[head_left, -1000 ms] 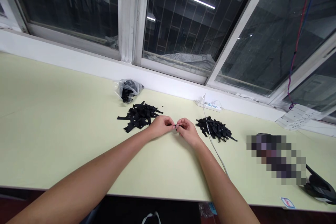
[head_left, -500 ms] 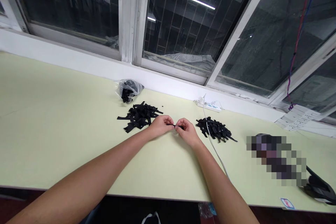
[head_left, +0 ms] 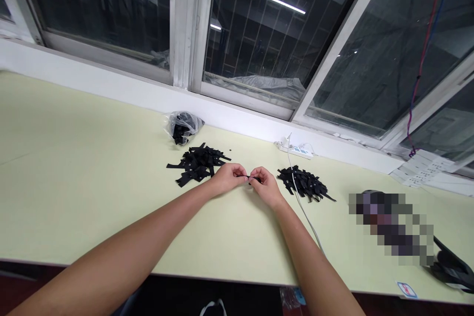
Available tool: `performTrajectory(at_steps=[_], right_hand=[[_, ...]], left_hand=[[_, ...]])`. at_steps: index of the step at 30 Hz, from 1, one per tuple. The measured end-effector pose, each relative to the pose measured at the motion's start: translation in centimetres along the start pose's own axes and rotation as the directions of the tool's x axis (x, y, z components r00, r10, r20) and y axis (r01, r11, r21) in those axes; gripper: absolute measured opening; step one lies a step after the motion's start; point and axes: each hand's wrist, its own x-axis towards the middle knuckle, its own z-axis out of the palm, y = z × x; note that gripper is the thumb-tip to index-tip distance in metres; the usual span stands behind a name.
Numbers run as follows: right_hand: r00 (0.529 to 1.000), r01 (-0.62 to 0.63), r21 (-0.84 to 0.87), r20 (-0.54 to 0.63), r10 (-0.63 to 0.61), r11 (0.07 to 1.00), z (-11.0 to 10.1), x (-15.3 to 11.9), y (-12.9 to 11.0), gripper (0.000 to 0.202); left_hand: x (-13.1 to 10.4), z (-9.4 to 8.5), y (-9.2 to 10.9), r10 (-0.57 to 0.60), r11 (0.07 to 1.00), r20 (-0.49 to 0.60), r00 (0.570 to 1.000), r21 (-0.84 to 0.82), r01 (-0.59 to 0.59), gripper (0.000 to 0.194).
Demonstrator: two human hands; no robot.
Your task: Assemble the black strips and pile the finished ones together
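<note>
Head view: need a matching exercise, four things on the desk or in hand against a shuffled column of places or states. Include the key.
Things
1. Power strip
2. Held black strip
3. Clear plastic bag
4. Right pile of black strips

Places or states
A. Has black pieces inside
B. Pinched between the fingers of the left hand and right hand
C. Crossed by a pale cable
D. White, lying by the base of the wall

Pairs: 1-D, 2-B, 3-A, 4-C
</note>
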Motion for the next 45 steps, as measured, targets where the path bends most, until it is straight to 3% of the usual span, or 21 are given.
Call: performTrajectory(at_steps=[13, 22, 30, 37, 45], right_hand=[[0.999, -0.050, 0.024, 0.012, 0.050, 0.998, -0.13, -0.01, 0.08, 0.025], [0.999, -0.037, -0.001, 0.037, 0.037, 0.999, -0.69, 0.01, -0.04, 0.023], [0.996, -0.087, 0.032, 0.029, 0.086, 0.996, -0.54, 0.01, 0.10, 0.023], [0.998, -0.047, -0.015, 0.047, 0.048, 0.999, -0.65, -0.07, -0.01, 0.029], [0.993, -0.095, -0.027, 0.067, 0.096, 0.995, -0.59, -0.20, -0.25, 0.031]], left_hand=[[0.04, 0.04, -0.23, 0.041, 0.999, 0.029, 0.999, -0.014, -0.040, 0.022], [-0.25, -0.24, 0.58, 0.139, 0.971, -0.010, 0.990, 0.199, -0.135, 0.015], [0.04, 0.07, -0.16, 0.120, 0.976, 0.022, 0.993, 0.181, -0.122, 0.015], [-0.08, 0.17, -0.08, 0.082, 0.986, 0.031, 0.996, 0.142, -0.085, 0.019], [-0.29, 0.38, -0.39, -0.017, 0.996, 0.070, 0.997, 0.087, 0.011, 0.019]])
